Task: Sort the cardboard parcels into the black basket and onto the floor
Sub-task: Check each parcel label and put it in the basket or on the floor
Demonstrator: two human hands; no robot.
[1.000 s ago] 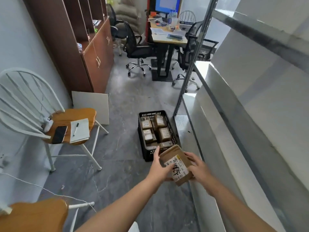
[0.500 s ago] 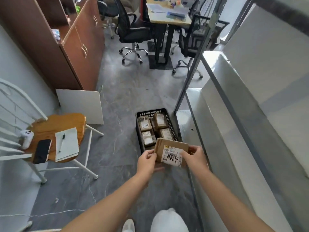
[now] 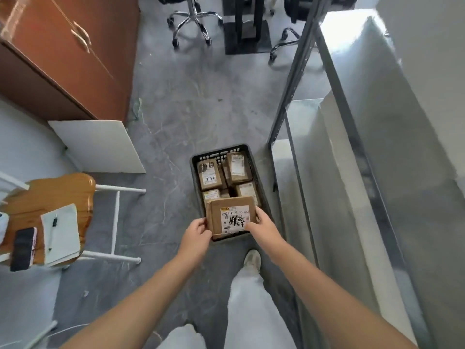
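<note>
While both hands grip it, cardboard parcel [image 3: 230, 217] between left hand [image 3: 197, 234] and right hand [image 3: 261, 227], above black basket [image 3: 198, 157].

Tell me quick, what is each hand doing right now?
Left hand: closed on the left edge of the cardboard parcel, held over the black basket.
Right hand: closed on the same parcel's right edge.

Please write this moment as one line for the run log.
stage: parcel over basket | left hand: holds cardboard parcel | right hand: holds same parcel | black basket: holds several parcels | release: not yet
</note>
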